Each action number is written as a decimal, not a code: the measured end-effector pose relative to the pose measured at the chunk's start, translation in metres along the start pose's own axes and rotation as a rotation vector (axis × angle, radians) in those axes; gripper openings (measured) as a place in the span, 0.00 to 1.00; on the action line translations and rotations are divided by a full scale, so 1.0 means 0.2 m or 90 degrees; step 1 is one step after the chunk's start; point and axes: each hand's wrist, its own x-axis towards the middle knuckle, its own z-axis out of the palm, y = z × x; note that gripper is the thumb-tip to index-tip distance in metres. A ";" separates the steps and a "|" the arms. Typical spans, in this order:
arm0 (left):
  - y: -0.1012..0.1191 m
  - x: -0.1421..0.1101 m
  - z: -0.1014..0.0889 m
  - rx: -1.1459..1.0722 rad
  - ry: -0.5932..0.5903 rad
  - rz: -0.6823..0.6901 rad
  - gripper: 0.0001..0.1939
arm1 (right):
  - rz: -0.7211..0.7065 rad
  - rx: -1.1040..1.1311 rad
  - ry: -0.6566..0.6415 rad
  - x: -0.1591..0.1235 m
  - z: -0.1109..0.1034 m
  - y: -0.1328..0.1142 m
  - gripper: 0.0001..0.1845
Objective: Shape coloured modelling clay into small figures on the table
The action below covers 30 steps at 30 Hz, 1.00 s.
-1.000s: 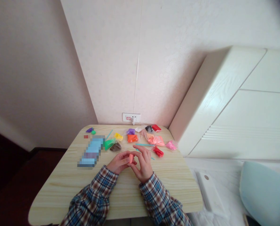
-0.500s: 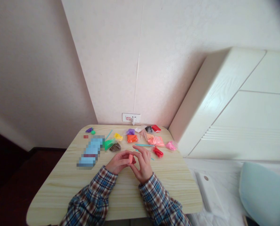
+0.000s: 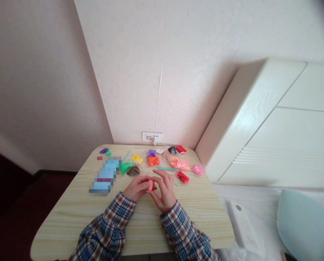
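Observation:
Between my two hands is a small lump of coral-pink modelling clay (image 3: 151,185), held just above the table (image 3: 142,232). My left hand (image 3: 136,187) is closed on its left side, with the fingers curled round it. From the right, my right hand (image 3: 165,190) pinches the clay between thumb and index finger, its other fingers raised. Part of the lump is hidden behind the fingers. Beyond my hands lie a thin blue tool (image 3: 167,168), a red clay bag (image 3: 183,177) and a dark brown clay bag (image 3: 134,170).
Several bags of clay, among them green (image 3: 126,167), yellow (image 3: 137,158), orange (image 3: 153,161) and pink (image 3: 197,169), lie along the table's back. A blurred-out blue item (image 3: 106,175) lies left. A wall socket (image 3: 152,137) is behind; a white cabinet (image 3: 249,116) stands right.
My fingers have shifted slightly around the clay, and less of the lump shows between them. The view has tilted a little; the bags and tools have stayed in place.

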 end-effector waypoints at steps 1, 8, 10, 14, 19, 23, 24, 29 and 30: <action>0.00 0.00 0.00 0.002 -0.002 -0.001 0.12 | -0.001 -0.001 0.000 0.00 0.00 0.00 0.16; -0.01 0.00 -0.01 0.012 0.005 -0.005 0.12 | -0.004 -0.010 0.000 0.00 0.00 0.00 0.15; -0.01 0.00 -0.01 0.012 0.004 -0.007 0.12 | -0.001 -0.009 -0.002 0.00 0.00 0.00 0.15; 0.00 0.00 -0.01 0.007 -0.002 -0.009 0.09 | 0.002 -0.004 -0.001 0.00 0.00 0.00 0.15; 0.00 0.00 -0.01 -0.009 -0.005 -0.015 0.15 | 0.011 0.003 0.003 0.00 0.01 0.00 0.15; 0.00 0.00 -0.02 -0.024 0.008 -0.031 0.16 | 0.013 0.005 0.005 0.00 0.01 0.01 0.14; -0.01 0.00 -0.02 -0.020 0.008 -0.031 0.15 | 0.013 0.007 0.005 0.00 0.01 0.01 0.14; 0.00 0.00 0.00 0.007 0.030 -0.034 0.14 | 0.015 0.013 0.005 0.00 0.01 0.00 0.14; 0.01 0.00 0.00 0.011 0.034 -0.036 0.14 | 0.016 0.012 0.004 0.00 0.01 0.00 0.14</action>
